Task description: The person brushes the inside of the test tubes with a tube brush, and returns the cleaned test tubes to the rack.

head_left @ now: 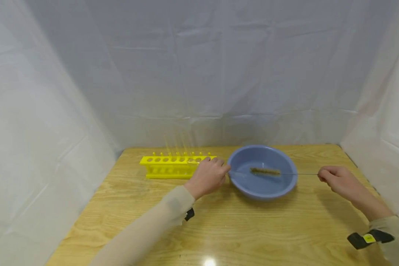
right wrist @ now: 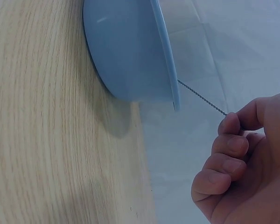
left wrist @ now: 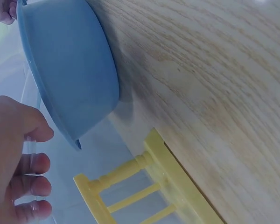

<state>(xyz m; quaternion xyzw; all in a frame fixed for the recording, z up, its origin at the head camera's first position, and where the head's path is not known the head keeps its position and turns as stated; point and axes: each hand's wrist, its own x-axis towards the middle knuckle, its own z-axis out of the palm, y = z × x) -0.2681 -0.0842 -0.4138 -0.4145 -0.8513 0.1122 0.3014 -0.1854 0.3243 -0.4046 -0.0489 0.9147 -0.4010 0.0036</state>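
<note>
Left hand (head_left: 207,177): fingers curled; a clear, slender, glass-like test tube (left wrist: 30,147) is held across them, its one end extended over the basin rim toward the right hand.

Right hand (head_left: 340,184): thumb and forefinger closed in a pinch, remaining fingers folded; the grey twisted-wire handle (right wrist: 200,96) of a brown-bristled cylindrical brush (head_left: 265,171) is held by its end. The bristled head is pointed toward the left hand, near the tube's end; whether they touch cannot be told.

Round blue plastic basin (head_left: 264,194): set between the hands, beneath the bristled head.

Yellow plastic test-tube rack (head_left: 171,170), with a row of round holes: placed beside and beyond the left hand, its near end partly covered by that hand. Several slender clear tubes (head_left: 168,147) are seen rising from it, faintly; their count cannot be told.

Light wood-grain table (head_left: 226,229): extended beneath both hands.

White creased sheeting (head_left: 203,74): hung beyond the hands and to either side.
</note>
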